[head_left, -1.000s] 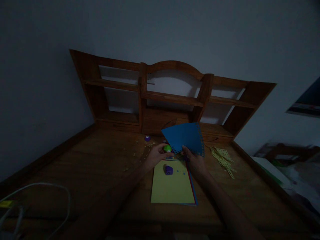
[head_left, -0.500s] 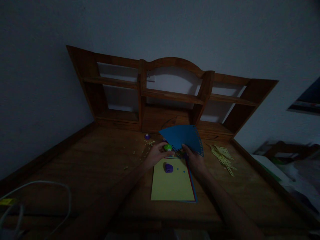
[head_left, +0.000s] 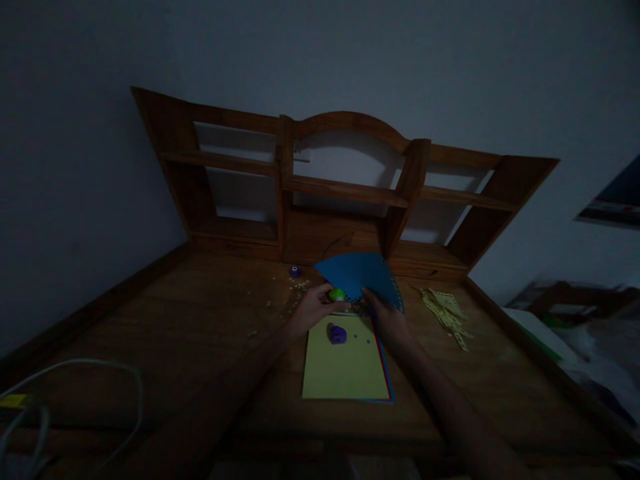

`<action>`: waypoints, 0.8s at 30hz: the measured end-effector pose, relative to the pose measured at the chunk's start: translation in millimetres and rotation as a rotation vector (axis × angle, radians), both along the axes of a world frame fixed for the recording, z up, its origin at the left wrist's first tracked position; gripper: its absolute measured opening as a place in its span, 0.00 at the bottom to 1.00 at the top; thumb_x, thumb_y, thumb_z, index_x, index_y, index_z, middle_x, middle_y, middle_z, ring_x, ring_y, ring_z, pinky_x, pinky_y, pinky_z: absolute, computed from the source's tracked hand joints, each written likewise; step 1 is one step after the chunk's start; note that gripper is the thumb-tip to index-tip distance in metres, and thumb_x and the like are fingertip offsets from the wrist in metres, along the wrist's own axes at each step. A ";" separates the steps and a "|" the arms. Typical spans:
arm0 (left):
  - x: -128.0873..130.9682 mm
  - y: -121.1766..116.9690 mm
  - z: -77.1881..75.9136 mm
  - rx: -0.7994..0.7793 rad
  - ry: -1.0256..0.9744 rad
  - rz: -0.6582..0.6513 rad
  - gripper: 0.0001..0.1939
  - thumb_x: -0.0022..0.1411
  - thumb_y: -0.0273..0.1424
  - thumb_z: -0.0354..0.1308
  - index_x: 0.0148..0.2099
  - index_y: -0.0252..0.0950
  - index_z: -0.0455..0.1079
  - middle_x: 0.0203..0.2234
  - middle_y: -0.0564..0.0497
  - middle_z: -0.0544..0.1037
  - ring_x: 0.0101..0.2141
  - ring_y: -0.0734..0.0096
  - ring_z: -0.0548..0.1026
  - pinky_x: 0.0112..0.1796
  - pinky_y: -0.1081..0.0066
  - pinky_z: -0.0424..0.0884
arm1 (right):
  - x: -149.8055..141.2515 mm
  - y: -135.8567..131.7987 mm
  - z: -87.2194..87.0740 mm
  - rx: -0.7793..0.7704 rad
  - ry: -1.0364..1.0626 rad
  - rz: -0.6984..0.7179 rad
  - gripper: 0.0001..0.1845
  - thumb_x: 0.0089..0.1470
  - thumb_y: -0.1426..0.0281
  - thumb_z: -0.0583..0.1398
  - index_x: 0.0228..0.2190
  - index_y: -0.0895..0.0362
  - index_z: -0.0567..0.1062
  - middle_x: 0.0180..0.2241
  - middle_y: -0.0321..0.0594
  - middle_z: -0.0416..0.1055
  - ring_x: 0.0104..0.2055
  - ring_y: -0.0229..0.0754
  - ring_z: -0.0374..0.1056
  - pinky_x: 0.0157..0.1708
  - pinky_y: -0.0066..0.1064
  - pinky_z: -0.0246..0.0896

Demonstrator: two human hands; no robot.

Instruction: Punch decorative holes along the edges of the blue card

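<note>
My left hand [head_left: 316, 303] is closed around a small green paper punch [head_left: 337, 295]. In my right hand [head_left: 384, 310] a sheet of blue paper [head_left: 357, 272] is pinched, thumb on top, with small holes punched along its right and lower edges. The blue sheet's near edge meets the green punch; whether it sits inside the slot I cannot tell. Just below both hands, a purple punch [head_left: 338, 335] lies on a stack of paper with a yellow sheet [head_left: 345, 373] on top. Two tiny blue cut-outs lie beside it.
Another purple punch [head_left: 295, 272] stands farther back, near scattered yellow cut-outs [head_left: 290, 303]. Punched yellow paper strips [head_left: 445, 312] are heaped at the right. A wooden shelf unit [head_left: 345, 190] lines the desk's back. A white cable [head_left: 100, 364] loops at the lower left.
The blue sheet has shifted slightly left and tilted a little in my right hand. My left hand keeps the green punch in nearly the same place.
</note>
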State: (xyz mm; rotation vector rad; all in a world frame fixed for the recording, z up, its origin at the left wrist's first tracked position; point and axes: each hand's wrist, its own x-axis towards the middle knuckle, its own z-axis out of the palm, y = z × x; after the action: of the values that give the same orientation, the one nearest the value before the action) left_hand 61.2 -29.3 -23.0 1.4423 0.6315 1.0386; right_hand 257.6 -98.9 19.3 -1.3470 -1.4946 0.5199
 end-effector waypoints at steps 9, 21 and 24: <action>-2.6 -5.9 9.8 0.018 0.026 0.030 0.22 0.49 0.42 0.72 0.40 0.32 0.75 0.35 0.47 0.78 0.35 0.65 0.76 0.37 0.69 0.71 | 8.7 13.1 -14.9 -0.022 0.002 0.038 0.18 0.56 0.56 0.58 0.34 0.58 0.80 0.32 0.45 0.77 0.34 0.48 0.72 0.38 0.36 0.67; -8.0 -16.6 20.1 -0.255 -0.028 -0.066 0.26 0.52 0.48 0.68 0.44 0.32 0.77 0.41 0.42 0.81 0.37 0.60 0.80 0.41 0.65 0.73 | 4.3 23.0 -27.1 -0.086 0.264 0.151 0.20 0.52 0.53 0.64 0.35 0.58 0.76 0.36 0.42 0.78 0.36 0.47 0.72 0.38 0.36 0.68; -7.5 -15.6 18.5 -0.252 -0.023 -0.064 0.26 0.52 0.48 0.69 0.44 0.32 0.78 0.42 0.41 0.81 0.38 0.59 0.80 0.44 0.64 0.74 | 2.8 23.3 -26.0 -0.100 0.299 0.190 0.22 0.52 0.54 0.64 0.41 0.58 0.75 0.41 0.45 0.78 0.39 0.49 0.73 0.41 0.38 0.69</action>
State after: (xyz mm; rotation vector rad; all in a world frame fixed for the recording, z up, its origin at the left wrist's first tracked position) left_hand 53.7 -44.9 -4.5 1.2209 0.6703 0.8908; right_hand 260.3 -75.6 -6.6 -1.1495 -1.3682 0.8875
